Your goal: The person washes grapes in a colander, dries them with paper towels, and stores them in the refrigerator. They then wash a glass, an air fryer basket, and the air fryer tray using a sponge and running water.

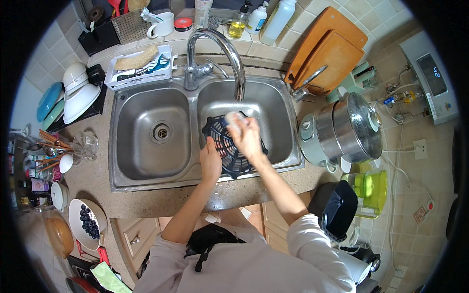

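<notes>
A black slotted rack, likely an air fryer insert, is tilted over the front of the right basin of a steel double sink. My left hand grips its left edge, the thumb on top. In my right hand is a pale scrubbing pad or sponge, blurred, at the rack's upper part; whether it touches cannot be told. The chrome faucet arches above the right basin, with no water visible from its spout. My right fingers partly hide the pad.
Left are the other basin, a white dish tray and stacked bowls. A steamer, orange cutting boards and a black air fryer basket stand right. A pan of dark berries sits lower left.
</notes>
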